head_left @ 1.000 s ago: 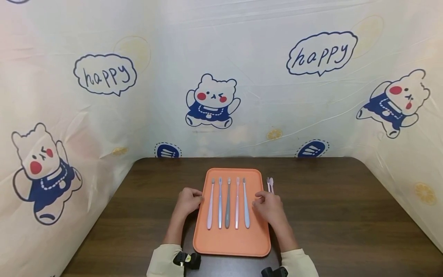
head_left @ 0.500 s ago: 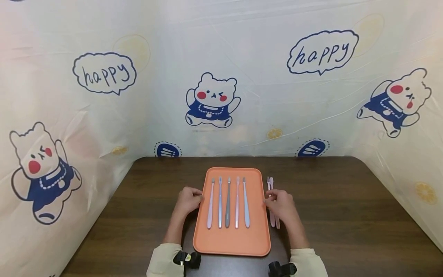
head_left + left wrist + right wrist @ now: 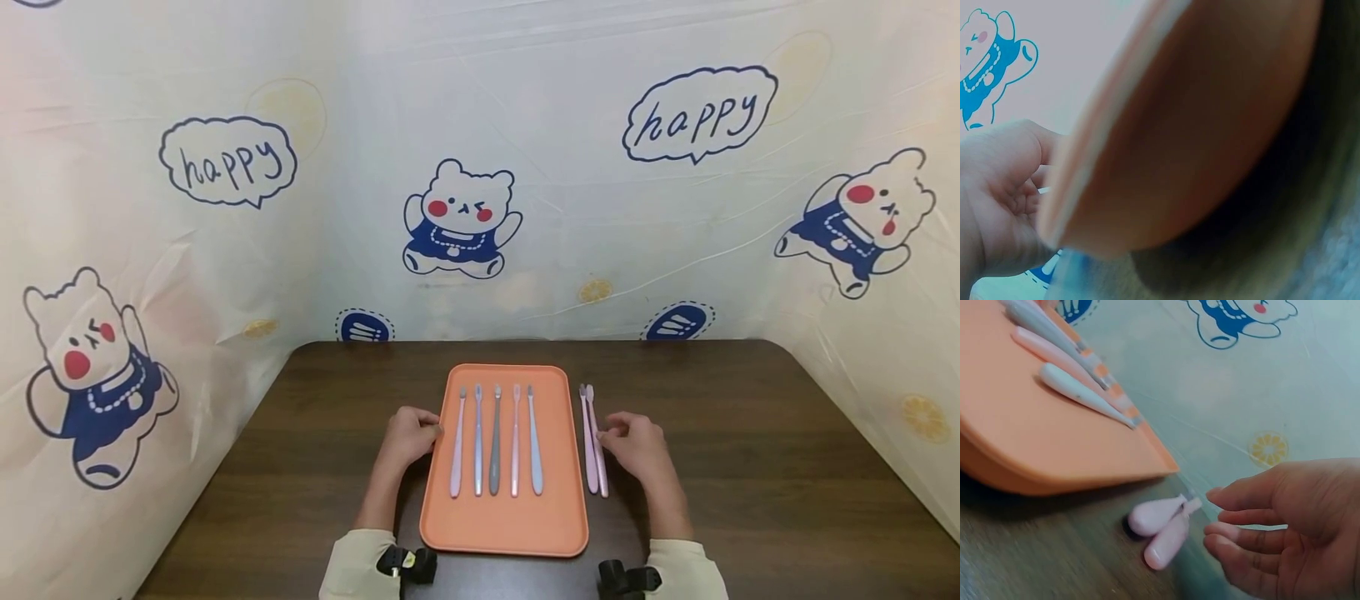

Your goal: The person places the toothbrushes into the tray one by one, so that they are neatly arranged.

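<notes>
An orange tray [image 3: 502, 529] bears several toothbrushes in a row, lengthwise: pinkish, blue, a grey toothbrush [image 3: 494, 462] in the middle, pink and light blue. My left hand [image 3: 408, 433] holds the tray's left rim between thumb and fingers; the left wrist view shows the fingers curled at that rim. To the right of the tray lie a lilac toothbrush [image 3: 590, 467] and a pink toothbrush [image 3: 601, 467], side by side on the table. My right hand [image 3: 637, 443] is just right of this pair, its fingers loosely bent, with nothing in its grasp. In the right wrist view, their handles lie left of the fingertips.
The dark wooden table [image 3: 750, 467] extends to both sides. A pale curtain [image 3: 570, 208] with printed bears and "happy" bubbles stands behind and at both sides. Each sleeve cuff carries a black wrist camera, one on the left [image 3: 408, 563], one on the right [image 3: 630, 577].
My right hand has moved rightward from over the tray's right edge, past the two loose toothbrushes, which now show in full. The left hand stays at the tray's rim.
</notes>
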Demonstrator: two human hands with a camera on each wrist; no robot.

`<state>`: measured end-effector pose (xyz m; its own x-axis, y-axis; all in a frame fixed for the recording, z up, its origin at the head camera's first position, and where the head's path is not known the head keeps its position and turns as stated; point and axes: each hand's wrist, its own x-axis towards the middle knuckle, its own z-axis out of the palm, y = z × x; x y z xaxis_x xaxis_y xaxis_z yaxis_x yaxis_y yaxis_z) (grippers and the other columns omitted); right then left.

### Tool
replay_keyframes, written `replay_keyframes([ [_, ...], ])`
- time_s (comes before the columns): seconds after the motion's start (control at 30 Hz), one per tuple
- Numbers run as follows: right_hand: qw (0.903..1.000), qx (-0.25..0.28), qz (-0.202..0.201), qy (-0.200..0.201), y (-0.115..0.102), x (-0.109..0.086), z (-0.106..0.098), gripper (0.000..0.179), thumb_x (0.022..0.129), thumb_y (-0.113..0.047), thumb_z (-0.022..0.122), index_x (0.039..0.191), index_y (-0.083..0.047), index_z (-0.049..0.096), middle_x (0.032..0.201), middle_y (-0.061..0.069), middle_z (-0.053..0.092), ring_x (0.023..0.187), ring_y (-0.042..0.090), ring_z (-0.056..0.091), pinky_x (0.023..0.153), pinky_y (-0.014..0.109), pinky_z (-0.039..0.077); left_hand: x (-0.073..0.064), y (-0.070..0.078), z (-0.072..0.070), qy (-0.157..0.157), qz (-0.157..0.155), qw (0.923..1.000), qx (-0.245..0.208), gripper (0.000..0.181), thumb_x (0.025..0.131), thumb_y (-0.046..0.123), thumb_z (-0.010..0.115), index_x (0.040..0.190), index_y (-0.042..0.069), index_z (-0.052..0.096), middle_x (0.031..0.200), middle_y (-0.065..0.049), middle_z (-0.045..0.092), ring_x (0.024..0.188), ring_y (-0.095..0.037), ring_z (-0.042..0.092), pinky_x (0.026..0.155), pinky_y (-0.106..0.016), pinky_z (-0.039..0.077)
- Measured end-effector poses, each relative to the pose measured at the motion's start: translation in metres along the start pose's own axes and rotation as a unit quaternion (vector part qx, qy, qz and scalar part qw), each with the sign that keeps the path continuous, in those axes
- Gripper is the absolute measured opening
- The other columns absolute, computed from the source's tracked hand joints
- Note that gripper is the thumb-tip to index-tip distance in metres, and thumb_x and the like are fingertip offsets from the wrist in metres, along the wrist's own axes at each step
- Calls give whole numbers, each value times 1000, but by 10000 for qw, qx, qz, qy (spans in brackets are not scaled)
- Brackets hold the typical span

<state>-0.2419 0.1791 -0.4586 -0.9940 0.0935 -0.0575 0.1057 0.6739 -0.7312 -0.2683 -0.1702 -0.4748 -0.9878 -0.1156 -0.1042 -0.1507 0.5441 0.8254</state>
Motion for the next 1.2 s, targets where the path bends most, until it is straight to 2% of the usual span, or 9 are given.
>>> replay_keyframes([
  [0.1, 9998, 72, 125, -131, 5, 0, -1, 42, 91, -14, 70, 126, 9, 64, 92, 14, 70, 70, 15, 62, 61, 27, 50, 0, 0, 0, -9, 7, 10000, 11, 21, 91, 4, 64, 103, -6, 77, 99, -21, 76, 74, -18, 74, 66, -32, 63],
  [0.47, 9978, 135, 479, -445, 4, -2, -3, 46, 91, -13, 71, 130, 8, 60, 89, 12, 65, 71, 16, 60, 61, 27, 48, -4, 3, -3, -80, 117, 9998, -105, 22, 90, 3, 63, 103, -8, 76, 98, -22, 76, 72, -16, 73, 65, -31, 62],
  [0.57, 9968, 144, 600, -504, 3, -2, -1, 48, 90, -12, 72, 131, 7, 59, 89, 12, 64, 71, 17, 60, 60, 27, 47, -3, 2, -2, -59, 33, 9999, -121, 22, 90, 4, 63, 104, -8, 76, 99, -22, 76, 73, -16, 73, 66, -31, 62],
  [0.8, 9977, 125, 518, -421, 4, 0, 2, 47, 87, -8, 75, 129, 8, 61, 87, 11, 65, 68, 15, 61, 59, 25, 49, -1, 0, -2, -4, 20, 10000, -8, 21, 91, 4, 64, 104, -6, 77, 99, -21, 76, 73, -16, 71, 65, -31, 62],
  [1.2, 9968, 262, 573, -497, -2, -1, 4, 45, 87, -7, 74, 126, 11, 61, 85, 10, 64, 69, 15, 60, 60, 26, 51, 0, -3, -1, -31, 13, 10000, 57, 21, 91, 3, 63, 105, -6, 77, 97, -19, 76, 73, -16, 70, 65, -31, 61],
])
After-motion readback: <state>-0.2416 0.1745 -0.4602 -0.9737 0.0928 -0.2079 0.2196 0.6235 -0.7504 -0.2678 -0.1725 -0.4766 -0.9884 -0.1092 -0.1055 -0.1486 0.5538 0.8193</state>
